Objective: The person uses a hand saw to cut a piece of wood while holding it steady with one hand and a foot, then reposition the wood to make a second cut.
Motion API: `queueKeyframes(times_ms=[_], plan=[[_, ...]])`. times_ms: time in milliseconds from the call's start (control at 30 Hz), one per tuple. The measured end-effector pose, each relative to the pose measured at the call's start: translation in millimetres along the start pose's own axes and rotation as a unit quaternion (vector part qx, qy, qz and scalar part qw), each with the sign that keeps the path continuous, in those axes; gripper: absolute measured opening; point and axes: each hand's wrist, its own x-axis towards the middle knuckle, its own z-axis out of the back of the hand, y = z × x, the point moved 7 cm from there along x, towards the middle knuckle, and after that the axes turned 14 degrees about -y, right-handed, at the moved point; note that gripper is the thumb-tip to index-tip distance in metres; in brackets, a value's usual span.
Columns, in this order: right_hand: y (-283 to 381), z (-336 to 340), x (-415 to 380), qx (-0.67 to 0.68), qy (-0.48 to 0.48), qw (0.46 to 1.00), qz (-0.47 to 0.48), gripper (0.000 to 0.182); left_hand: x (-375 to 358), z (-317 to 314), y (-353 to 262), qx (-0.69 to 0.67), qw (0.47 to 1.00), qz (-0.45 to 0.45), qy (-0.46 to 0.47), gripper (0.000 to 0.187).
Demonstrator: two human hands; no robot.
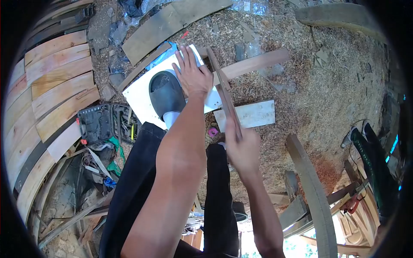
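My left hand (194, 77) lies flat with spread fingers on a white board (142, 96), pressing near its right side. Beside it, a dark shoe (165, 92) on my foot stands on the same board. My right hand (241, 148), smeared by motion, is closed around the near end of a long, narrow brown tool that looks like a handsaw (228, 105), seen nearly edge-on. It runs along the board's right edge; its teeth cannot be made out. A wooden strip (262, 61) sticks out to the right, passing by the tool.
A pale board (258, 115) and a pink roll (212, 132) lie on the sawdust-covered ground. An open tool case (95, 124) and stacked planks (60, 79) are at left. Curved timber (314, 193) lies at right, near another person's legs (370, 159).
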Motion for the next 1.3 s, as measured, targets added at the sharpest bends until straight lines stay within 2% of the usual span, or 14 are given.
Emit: queueKeyframes(times_ms=[133, 233, 300, 433, 567, 667, 733, 800, 867, 900, 1000, 1067, 1167, 1300], plan=[[-17, 48, -65, 0.049, -0.006, 0.996, -0.072, 0.033, 0, 0, -1, 0.006, 1.000, 0.001, -0.003, 0.073], [-9, 53, -61, 0.035, -0.007, 0.997, -0.063, 0.051, 1, 2, -1, 0.003, 1.000, 0.000, 0.000, 0.073], [-4, 36, -42, -0.019, 0.014, 0.999, -0.026, 0.033, 0, 2, 2, 0.009, 1.000, 0.001, 0.003, 0.073], [20, -46, 75, 0.027, -0.084, 0.991, 0.100, 0.040, 1, 1, -1, -0.003, 1.000, 0.000, 0.011, 0.073], [56, -78, 125, -0.052, -0.040, 0.997, 0.036, 0.051, 2, -8, 8, -0.019, 1.000, 0.006, 0.015, 0.075], [35, -69, 116, -0.054, -0.049, 0.997, 0.014, 0.050, -1, -1, 2, -0.006, 1.000, -0.007, 0.000, 0.075], [44, -57, 95, 0.043, -0.085, 0.993, 0.074, 0.049, 9, 0, 1, -0.005, 1.000, -0.009, -0.001, 0.074], [19, -42, 57, -0.011, -0.080, 0.995, 0.055, 0.051, 1, 1, 1, -0.016, 1.000, 0.003, 0.000, 0.074], [6, -6, 10, 0.039, -0.028, 0.999, -0.001, 0.055, -4, 2, -3, -0.009, 1.000, -0.002, -0.011, 0.073], [1, 12, -17, 0.035, -0.049, 0.998, 0.029, 0.057, 1, -1, -4, -0.009, 1.000, -0.002, -0.013, 0.073], [-19, 48, -72, 0.005, -0.032, 0.998, -0.060, 0.036, -1, 1, 0, -0.004, 1.000, 0.002, -0.008, 0.073], [-18, 53, -80, 0.022, -0.037, 0.998, -0.053, 0.055, 1, 1, -1, 0.011, 1.000, -0.007, -0.013, 0.073], [-24, 51, -77, 0.010, -0.032, 0.998, -0.053, 0.054, 4, 0, -3, 0.000, 1.000, -0.009, -0.019, 0.073], [-10, 0, 3, 0.056, -0.067, 0.995, 0.047, 0.051, -1, 1, -2, 0.006, 1.000, -0.007, -0.005, 0.074]])
